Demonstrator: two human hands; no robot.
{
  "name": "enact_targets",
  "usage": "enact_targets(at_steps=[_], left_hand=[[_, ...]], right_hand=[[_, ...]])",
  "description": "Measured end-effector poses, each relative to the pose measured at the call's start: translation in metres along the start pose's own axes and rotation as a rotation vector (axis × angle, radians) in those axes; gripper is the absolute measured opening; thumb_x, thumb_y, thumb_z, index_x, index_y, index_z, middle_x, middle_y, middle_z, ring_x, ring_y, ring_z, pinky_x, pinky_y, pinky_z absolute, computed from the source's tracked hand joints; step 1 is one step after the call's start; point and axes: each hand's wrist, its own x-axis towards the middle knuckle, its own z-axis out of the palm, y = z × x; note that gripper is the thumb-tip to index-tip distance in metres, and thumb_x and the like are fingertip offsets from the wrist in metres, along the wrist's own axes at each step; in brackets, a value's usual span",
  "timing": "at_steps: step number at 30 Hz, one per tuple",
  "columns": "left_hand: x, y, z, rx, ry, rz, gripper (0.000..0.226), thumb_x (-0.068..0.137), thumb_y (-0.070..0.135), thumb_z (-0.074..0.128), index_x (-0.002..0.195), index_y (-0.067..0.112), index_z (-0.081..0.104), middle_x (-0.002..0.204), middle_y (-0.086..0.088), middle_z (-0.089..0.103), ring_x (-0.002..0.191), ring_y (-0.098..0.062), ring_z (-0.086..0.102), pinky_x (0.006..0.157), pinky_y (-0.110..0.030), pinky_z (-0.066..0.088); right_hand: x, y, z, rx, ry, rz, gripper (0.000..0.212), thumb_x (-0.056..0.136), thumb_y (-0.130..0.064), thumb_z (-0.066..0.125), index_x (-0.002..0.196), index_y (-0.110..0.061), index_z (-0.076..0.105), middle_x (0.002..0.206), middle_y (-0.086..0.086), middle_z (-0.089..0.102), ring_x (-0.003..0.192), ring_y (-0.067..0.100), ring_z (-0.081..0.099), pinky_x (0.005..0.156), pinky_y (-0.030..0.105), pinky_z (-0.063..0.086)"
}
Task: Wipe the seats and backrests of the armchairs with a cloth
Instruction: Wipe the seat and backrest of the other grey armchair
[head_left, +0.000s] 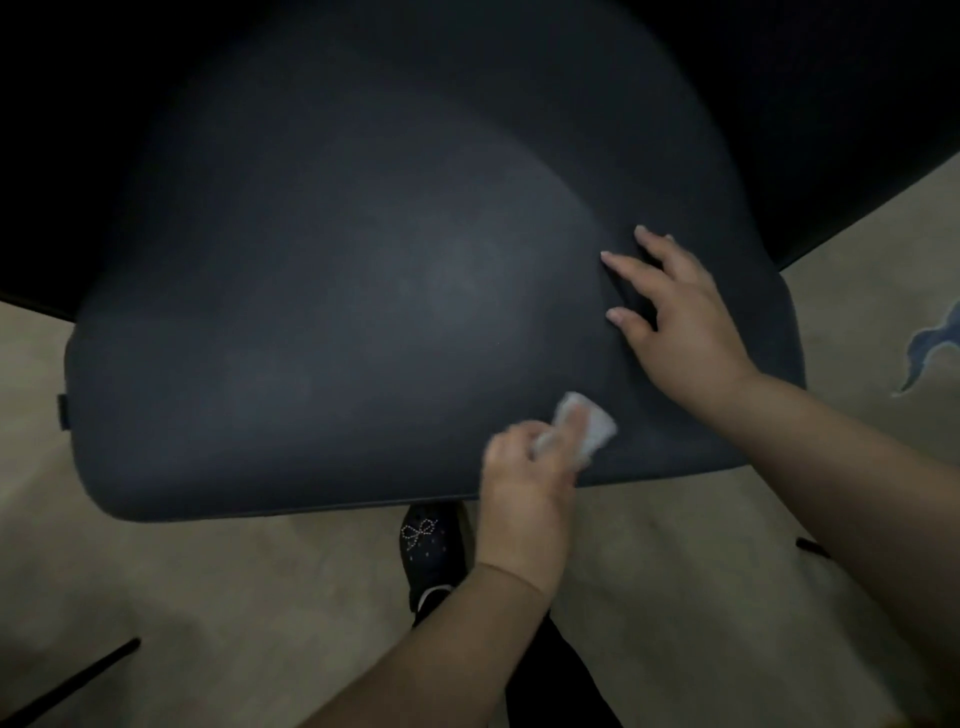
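Left hand (524, 467) gripping cloth (589, 423), working near-right edge of seat (337, 312); right hand (675, 312) spread flat, bracing. Backrest (415, 78) seemingly still waiting; progress unclear.

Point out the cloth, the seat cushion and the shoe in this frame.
cloth (597, 423), head view, on its pale exposed end past the fingers.
seat cushion (337, 322), head view, on its bare dark middle.
shoe (428, 551), head view, on its dotted toe top.

Carpeted indoor room, likely lounge or office. Suggested by dark upholstered armchair (363, 291) set on patterned beige carpet (701, 597).
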Motion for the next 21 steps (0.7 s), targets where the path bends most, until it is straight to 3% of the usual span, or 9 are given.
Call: enact_targets(at_steps=[2,3,5,7,12,14,16,18,21], left_hand=[[-0.006,0.019,0.0,-0.076,-0.097,0.053,0.037,0.091,0.016,0.059,0.128,0.015,0.062,0.094,0.003,0.059,0.091,-0.006,0.054,0.083,-0.019,0.043],[-0.005,0.024,-0.005,-0.182,-0.091,-0.026,0.04,0.09,0.007,0.061,0.129,0.01,0.06,0.094,0.006,0.058,0.091,-0.001,0.055,0.083,-0.014,0.043],[0.006,0.029,-0.022,-0.356,0.003,-0.226,0.038,0.089,0.006,0.064,0.126,0.012,0.062,0.099,0.014,0.057,0.092,0.016,0.054,0.084,-0.001,0.037],[0.017,0.034,-0.047,-0.391,0.025,-0.328,0.039,0.088,0.012,0.066,0.125,0.023,0.063,0.113,0.015,0.061,0.101,0.016,0.054,0.09,-0.001,0.035],[0.029,0.075,-0.13,-0.455,-0.091,-0.383,0.028,0.094,0.023,0.058,0.12,0.031,0.061,0.114,0.013,0.066,0.102,0.001,0.062,0.092,-0.022,0.048],[0.024,0.098,-0.161,-0.439,-0.162,-0.404,0.029,0.097,0.023,0.052,0.125,0.03,0.055,0.116,0.008,0.064,0.105,-0.009,0.062,0.096,-0.037,0.05],[0.016,0.122,-0.187,-0.433,-0.225,-0.379,0.038,0.096,0.015,0.051,0.133,0.024,0.05,0.123,0.003,0.062,0.109,-0.01,0.06,0.1,-0.037,0.047],[0.005,0.143,-0.21,-0.372,-0.303,-0.328,0.057,0.09,0.013,0.054,0.145,0.021,0.039,0.131,0.001,0.056,0.115,-0.01,0.056,0.104,-0.033,0.043],[-0.008,0.161,-0.243,-0.212,-0.416,-0.21,0.075,0.082,0.014,0.061,0.15,0.028,0.03,0.136,0.003,0.05,0.12,-0.007,0.05,0.105,-0.026,0.04]], right_hand=[[-0.002,-0.001,-0.005,0.052,0.002,0.025,0.048,0.09,-0.012,0.063,0.136,-0.023,0.054,0.152,0.0,0.035,0.142,0.018,0.026,0.117,0.027,0.019],[-0.005,-0.003,-0.008,0.094,0.014,0.053,0.046,0.091,-0.011,0.062,0.134,-0.024,0.055,0.148,-0.001,0.04,0.138,0.015,0.033,0.115,0.024,0.023],[-0.013,-0.01,-0.016,0.211,0.04,0.136,0.043,0.092,-0.011,0.06,0.132,-0.026,0.056,0.134,-0.003,0.053,0.124,0.009,0.048,0.105,0.015,0.032],[-0.026,-0.028,-0.025,0.39,0.036,0.236,0.038,0.093,-0.012,0.059,0.129,-0.026,0.058,0.117,-0.004,0.063,0.11,0.007,0.058,0.094,0.01,0.039],[-0.069,-0.106,-0.047,0.668,-0.129,0.334,0.03,0.098,-0.026,0.052,0.127,-0.027,0.058,0.125,-0.001,0.063,0.115,0.013,0.06,0.106,0.036,0.043],[-0.082,-0.145,-0.061,0.836,-0.204,0.375,0.025,0.1,-0.031,0.046,0.122,-0.035,0.057,0.123,-0.005,0.064,0.109,0.005,0.062,0.102,0.034,0.047],[-0.091,-0.18,-0.077,0.941,-0.23,0.411,0.021,0.1,-0.034,0.045,0.115,-0.037,0.059,0.112,-0.009,0.068,0.101,0.003,0.066,0.097,0.034,0.051],[-0.097,-0.208,-0.091,0.956,-0.23,0.422,0.027,0.099,-0.035,0.047,0.125,-0.031,0.056,0.115,-0.005,0.068,0.106,0.011,0.065,0.1,0.041,0.049],[-0.101,-0.236,-0.115,0.96,-0.225,0.389,0.029,0.095,-0.029,0.056,0.124,-0.026,0.054,0.112,-0.001,0.068,0.102,0.013,0.066,0.096,0.04,0.052]])
